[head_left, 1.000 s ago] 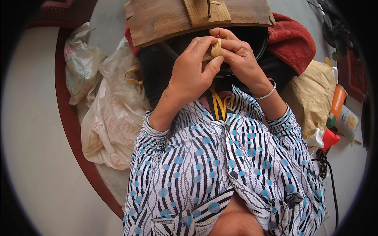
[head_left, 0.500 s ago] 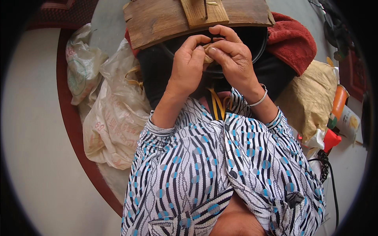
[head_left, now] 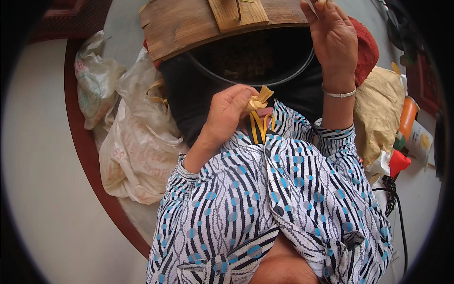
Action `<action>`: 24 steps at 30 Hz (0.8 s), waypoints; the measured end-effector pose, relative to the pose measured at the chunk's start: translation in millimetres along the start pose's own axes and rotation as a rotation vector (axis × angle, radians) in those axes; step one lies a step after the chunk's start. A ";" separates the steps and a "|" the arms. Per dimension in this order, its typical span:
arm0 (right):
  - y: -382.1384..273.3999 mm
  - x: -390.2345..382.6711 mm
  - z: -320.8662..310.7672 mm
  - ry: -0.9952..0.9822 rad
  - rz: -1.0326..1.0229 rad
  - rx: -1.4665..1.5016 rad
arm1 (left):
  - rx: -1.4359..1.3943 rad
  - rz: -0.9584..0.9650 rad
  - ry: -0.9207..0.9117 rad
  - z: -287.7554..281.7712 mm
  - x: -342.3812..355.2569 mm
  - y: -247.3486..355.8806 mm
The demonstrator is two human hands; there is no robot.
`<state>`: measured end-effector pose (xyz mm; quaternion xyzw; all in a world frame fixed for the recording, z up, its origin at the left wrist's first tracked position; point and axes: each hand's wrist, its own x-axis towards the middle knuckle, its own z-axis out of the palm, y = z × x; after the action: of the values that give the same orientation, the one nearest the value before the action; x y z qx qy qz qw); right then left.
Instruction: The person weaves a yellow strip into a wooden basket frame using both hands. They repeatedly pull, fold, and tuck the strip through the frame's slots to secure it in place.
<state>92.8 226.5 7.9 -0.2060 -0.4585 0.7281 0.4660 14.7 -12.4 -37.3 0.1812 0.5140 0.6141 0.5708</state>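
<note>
Grasping folded strip (head_left: 259,101) in left hand (head_left: 228,111). With right hand (head_left: 334,43) raised at right end of board (head_left: 179,27), cannot tell its grip.

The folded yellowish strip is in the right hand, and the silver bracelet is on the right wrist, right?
Not quite: the folded yellowish strip is in the left hand, as the head view shows. The silver bracelet is on the right wrist, as you said.
</note>
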 end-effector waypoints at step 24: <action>19.4 -74.2 2.3 -0.328 0.232 -0.242 | -0.113 0.717 -0.721 31.1 -39.6 117.9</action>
<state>117.3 158.3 -17.1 -0.1904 -0.5852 0.7403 0.2706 -9.7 -13.1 88.5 0.5152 0.1559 0.6967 0.4742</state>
